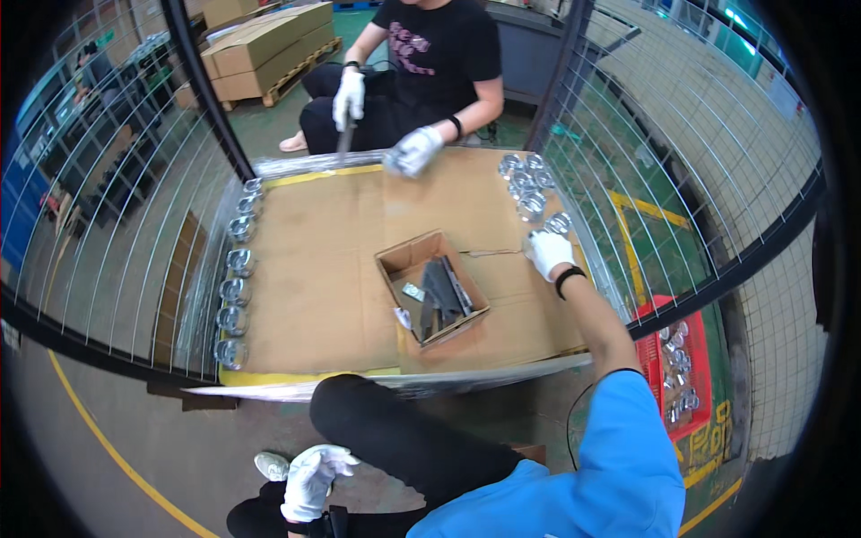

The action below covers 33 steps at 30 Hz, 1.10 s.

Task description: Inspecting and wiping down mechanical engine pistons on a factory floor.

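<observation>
My right hand, in a white glove, reaches to the right side of the cardboard-covered table. Its fingers are closed at the near edge of a shiny round metal part, though the fingertips are partly hidden. Just beyond that part stands a cluster of similar metal parts. Low on the left, my gloved left hand is held over my leg, its fingers loosely bent and apart, with nothing seen in it.
An open cardboard box with dark flat pieces stands mid-table. Several metal parts line the left edge. Across sits a co-worker with a blurred gloved hand and a long tool. A red basket of parts stands right; mesh panels flank the table.
</observation>
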Tool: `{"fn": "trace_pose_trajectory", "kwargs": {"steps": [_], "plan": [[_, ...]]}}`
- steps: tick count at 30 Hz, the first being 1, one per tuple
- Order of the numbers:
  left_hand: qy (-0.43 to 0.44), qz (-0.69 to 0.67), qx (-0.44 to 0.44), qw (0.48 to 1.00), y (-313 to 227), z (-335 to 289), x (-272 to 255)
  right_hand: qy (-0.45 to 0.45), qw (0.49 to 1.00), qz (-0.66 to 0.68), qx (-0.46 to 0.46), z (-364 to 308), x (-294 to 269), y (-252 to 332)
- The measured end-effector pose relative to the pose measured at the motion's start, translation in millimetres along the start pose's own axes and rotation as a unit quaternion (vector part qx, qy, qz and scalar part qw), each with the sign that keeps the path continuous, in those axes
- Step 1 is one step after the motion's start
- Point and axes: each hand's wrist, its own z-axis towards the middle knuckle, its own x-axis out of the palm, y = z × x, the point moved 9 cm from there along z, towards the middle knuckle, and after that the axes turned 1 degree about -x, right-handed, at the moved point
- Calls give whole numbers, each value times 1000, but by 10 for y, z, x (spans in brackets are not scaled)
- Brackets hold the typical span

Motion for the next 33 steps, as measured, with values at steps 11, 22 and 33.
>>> {"fn": "trace_pose_trajectory", "kwargs": {"steps": [11, 22, 33], "plan": [[76, 43, -25, 996, -258, -180, 508, 229, 475, 847, 61, -2108, -795, 1175], [80, -90, 134, 984, -586, -309, 510, 547, 186, 816, -20, -2685, -1218, 3945], [-112, -191, 231, 948, -786, -664, -172, 603, 49, 795, 42, -2879, -999, 4929]]}}
